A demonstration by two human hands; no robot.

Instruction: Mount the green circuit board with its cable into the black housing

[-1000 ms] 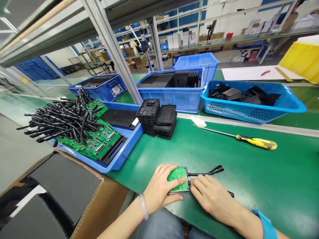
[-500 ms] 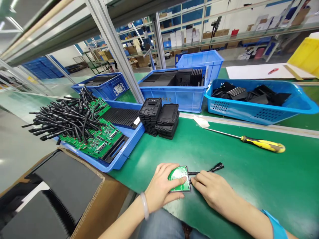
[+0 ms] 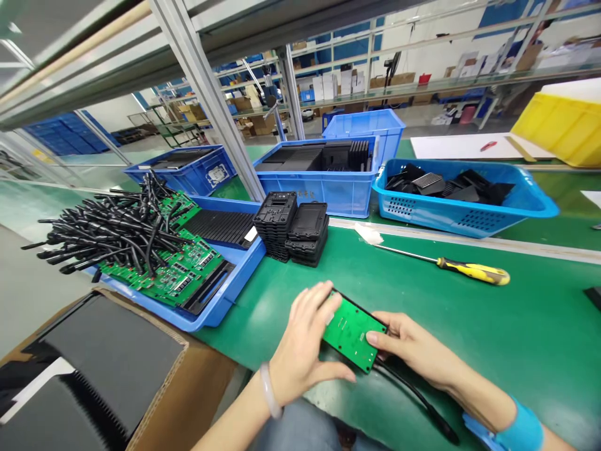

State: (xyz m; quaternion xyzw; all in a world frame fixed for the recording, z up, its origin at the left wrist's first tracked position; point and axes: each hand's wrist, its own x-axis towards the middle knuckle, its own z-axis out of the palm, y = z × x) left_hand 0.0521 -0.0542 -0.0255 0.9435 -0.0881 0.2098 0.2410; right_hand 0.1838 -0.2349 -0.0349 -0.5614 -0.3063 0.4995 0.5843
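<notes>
A green circuit board lies in a black plastic case, tilted above the bench. My right hand pinches its right end, thumb on the board's face and fingers underneath. From that end a black cable runs down to the right, its plug toward the bench front. My left hand is at the board's left end, fingers stretched over the corner and thumb spread away below. Whether those fingertips press on the board or only rest there is hard to tell.
Stacked black cases stand behind the hands. Left is a blue tray of circuit boards with black cables. A screwdriver lies back right, before a blue basket of black parts. A cardboard box stands front left.
The board in its case has been lifted and turned, so its cable now points toward me. My right hand has moved from the cable to the board's end; my left hand has loosened and spread.
</notes>
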